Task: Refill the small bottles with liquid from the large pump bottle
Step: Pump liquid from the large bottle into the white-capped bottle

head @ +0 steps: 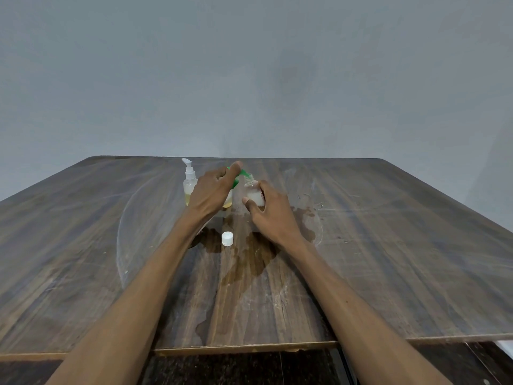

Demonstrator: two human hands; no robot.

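Left hand point(212, 187) fingers press the green pump head point(236, 177) of the large bottle; right hand point(268, 209) grips a small bottle point(254, 194) under its spout — white cap point(227, 238) nearer, clear pump bottle point(189, 184) just left.

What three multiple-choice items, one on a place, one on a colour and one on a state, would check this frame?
1. Where does the loose white cap lie?
A. On the table between the two forearms
B. On the small bottle
C. On the floor

2. What colour is the pump head under the left hand?
A. Red
B. Green
C. Black

3. How is the small bottle in the right hand?
A. Capped
B. Lying flat on the table
C. Open at the neck

Answers: 1 A, the cap sits on the table near a wet patch; 2 B, the green pump shows past the fingers; 3 C, its neck is bare below the spout.
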